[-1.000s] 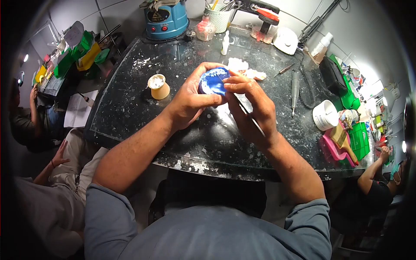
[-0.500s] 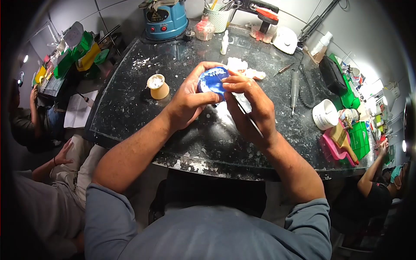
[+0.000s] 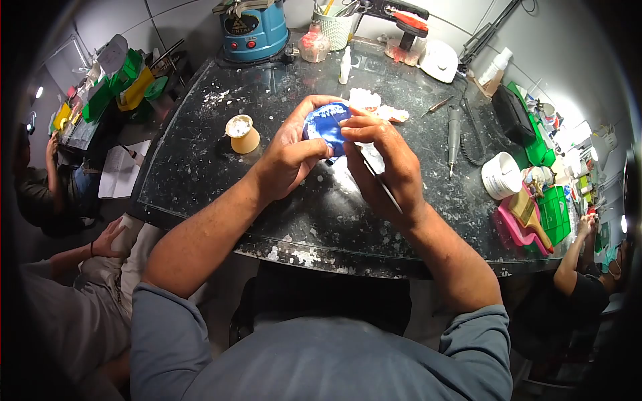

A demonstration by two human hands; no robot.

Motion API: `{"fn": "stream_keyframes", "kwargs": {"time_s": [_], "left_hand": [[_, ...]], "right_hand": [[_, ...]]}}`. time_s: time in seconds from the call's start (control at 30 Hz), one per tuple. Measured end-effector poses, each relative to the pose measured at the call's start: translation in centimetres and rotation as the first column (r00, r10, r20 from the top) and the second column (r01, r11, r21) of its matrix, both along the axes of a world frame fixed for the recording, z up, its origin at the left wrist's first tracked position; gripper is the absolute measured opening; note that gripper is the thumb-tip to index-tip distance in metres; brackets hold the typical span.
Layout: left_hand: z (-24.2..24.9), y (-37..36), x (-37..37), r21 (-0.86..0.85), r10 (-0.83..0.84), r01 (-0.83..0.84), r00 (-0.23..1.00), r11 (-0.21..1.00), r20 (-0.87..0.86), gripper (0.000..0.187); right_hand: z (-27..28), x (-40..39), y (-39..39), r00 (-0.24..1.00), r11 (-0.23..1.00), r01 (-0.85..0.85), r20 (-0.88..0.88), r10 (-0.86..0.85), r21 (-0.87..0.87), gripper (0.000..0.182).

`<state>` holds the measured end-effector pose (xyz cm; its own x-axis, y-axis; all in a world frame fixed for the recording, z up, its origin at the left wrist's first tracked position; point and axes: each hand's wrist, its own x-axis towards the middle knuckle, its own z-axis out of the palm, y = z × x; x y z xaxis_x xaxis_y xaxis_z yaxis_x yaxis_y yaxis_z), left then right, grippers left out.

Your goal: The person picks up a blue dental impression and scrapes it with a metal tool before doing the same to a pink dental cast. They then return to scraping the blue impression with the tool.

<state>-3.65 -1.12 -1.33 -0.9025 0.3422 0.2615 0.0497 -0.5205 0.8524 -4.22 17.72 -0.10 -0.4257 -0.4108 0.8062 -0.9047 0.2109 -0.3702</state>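
My left hand [image 3: 289, 155] cups a round blue mould [image 3: 326, 126] with white plaster on its rim, held above the dark spattered worktop [image 3: 200, 160]. My right hand [image 3: 388, 164] pinches a thin metal tool [image 3: 382, 187] like a pen, its tip at the blue mould and its shaft running back along my palm. Both hands meet over the middle of the worktop. White plaster casts [image 3: 374, 105] lie just behind the mould.
A tan cup of white plaster [image 3: 242, 133] stands left of my hands. A blue machine [image 3: 255, 28] sits at the back, a handpiece [image 3: 454, 137] and white tub [image 3: 501, 176] at right, pink and green trays [image 3: 535, 217] beyond. People sit at both sides.
My hands hold almost the same pose; the blue mould has shifted slightly left and turned a little. The person at left has moved a hand.
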Motion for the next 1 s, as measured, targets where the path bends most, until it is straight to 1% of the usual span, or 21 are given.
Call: {"fn": "stream_keyframes", "kwargs": {"time_s": [0.2, 0.27, 0.4, 0.47, 0.6, 0.7, 0.77, 0.87, 1.0], "left_hand": [[-0.2, 0.1, -0.07, 0.029, -0.01, 0.009, 1.0, 1.0, 0.028, 0.059], [0.04, 0.24, 0.02, 0.031, -0.002, 0.001, 1.0, 1.0, 0.026, 0.06], [0.36, 0.46, 0.4, 0.024, 0.013, -0.013, 0.999, 1.0, 0.031, 0.061], [0.0, 0.21, 0.07, 0.011, 0.009, -0.01, 1.0, 1.0, 0.023, 0.062], [0.04, 0.16, 0.11, 0.006, -0.002, 0.002, 1.0, 1.0, 0.013, 0.062], [-0.01, 0.18, 0.07, 0.018, 0.002, -0.002, 1.0, 1.0, 0.003, 0.062], [-0.18, 0.29, 0.1, 0.054, -0.018, 0.016, 0.999, 0.998, 0.03, 0.063], [-0.07, 0.49, 0.19, 0.039, -0.005, 0.003, 0.999, 0.999, 0.038, 0.063], [-0.12, 0.51, 0.14, 0.03, -0.008, 0.008, 1.0, 1.0, 0.012, 0.064]], "right_hand": [[-0.51, -0.32, -0.11, 1.0, 1.0, -0.004, -0.001, 0.004, -0.022, 0.026], [-0.73, -0.45, -0.15, 1.0, 0.997, -0.016, -0.015, 0.015, -0.08, 0.026], [-0.42, -0.07, -0.08, 1.0, 0.997, 0.014, -0.017, -0.016, -0.074, 0.028], [-0.38, -0.29, -0.05, 0.999, 0.999, 0.013, -0.044, -0.014, -0.033, 0.028], [-0.49, -0.32, -0.22, 0.997, 0.999, 0.006, -0.075, -0.01, -0.054, 0.026], [-0.52, -0.25, -0.22, 0.998, 0.999, 0.022, -0.052, -0.023, -0.024, 0.025], [-0.71, -0.05, -0.34, 1.0, 0.998, 0.028, -0.01, -0.029, -0.06, 0.023], [-0.54, 0.15, -0.37, 0.998, 0.995, 0.064, 0.028, -0.062, -0.071, 0.022], [-0.75, 0.06, -0.51, 0.997, 0.994, 0.071, 0.03, -0.068, -0.083, 0.022]]}}
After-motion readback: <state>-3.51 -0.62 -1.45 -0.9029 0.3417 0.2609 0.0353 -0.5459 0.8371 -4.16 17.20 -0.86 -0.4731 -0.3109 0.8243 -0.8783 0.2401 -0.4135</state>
